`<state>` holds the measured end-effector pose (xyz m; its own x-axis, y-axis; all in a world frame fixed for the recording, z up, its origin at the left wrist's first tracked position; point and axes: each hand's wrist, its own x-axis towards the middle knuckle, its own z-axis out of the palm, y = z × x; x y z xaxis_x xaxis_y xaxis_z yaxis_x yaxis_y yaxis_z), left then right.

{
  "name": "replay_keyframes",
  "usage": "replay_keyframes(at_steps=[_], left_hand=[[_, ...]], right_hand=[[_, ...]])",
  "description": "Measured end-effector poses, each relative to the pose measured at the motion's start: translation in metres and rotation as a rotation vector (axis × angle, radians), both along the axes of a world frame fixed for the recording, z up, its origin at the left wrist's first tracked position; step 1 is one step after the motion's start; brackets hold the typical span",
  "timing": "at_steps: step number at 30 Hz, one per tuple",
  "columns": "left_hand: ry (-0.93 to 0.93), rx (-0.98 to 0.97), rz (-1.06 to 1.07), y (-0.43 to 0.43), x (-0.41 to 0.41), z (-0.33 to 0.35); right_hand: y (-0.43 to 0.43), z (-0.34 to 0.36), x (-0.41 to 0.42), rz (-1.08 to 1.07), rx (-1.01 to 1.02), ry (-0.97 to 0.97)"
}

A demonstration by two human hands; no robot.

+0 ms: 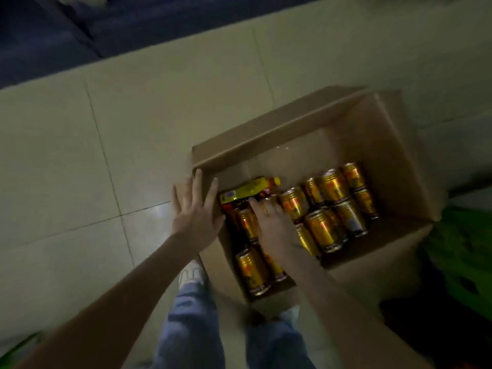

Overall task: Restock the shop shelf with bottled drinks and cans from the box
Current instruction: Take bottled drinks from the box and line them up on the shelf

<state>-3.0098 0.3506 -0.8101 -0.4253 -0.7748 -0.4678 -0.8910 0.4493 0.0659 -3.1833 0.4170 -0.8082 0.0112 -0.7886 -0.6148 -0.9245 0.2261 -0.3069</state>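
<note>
Dim room, pale tiled floor [80, 155], cardboard box [386, 155] on it. My left fingers [198, 183] lie flat on its edge. My right fingers [254, 206] are on the cans [316, 222], grip unclear.

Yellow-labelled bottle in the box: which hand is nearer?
Right. The right hand is inside the brown cardboard box, fingertips at the yellow-labelled bottle; the left hand rests on the box's wall, outside.

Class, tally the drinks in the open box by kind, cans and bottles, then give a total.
Gold cans: at least 11 show; the right hand may hide more.
Yellow-labelled bottle: 1, lying on its side.
Total: at least 12 drinks in the cardboard box.
</note>
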Motion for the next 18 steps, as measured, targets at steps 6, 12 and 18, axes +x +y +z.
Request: replay_keyframes(at_steps=[6,12,18], left_hand=[[0.051,-0.107,-0.105,-0.022,0.022,-0.069],[0.133,-0.091,-0.076,-0.02,0.023,-0.081],[0.062,-0.014,-0.111,-0.023,0.025,-0.064]], right_hand=[[-0.05,-0.133,0.037,0.237,0.147,0.022],[-0.094,-0.181,0.043,0.321,0.155,0.223],[-0.109,-0.171,0.024,0.349,0.005,0.248]])
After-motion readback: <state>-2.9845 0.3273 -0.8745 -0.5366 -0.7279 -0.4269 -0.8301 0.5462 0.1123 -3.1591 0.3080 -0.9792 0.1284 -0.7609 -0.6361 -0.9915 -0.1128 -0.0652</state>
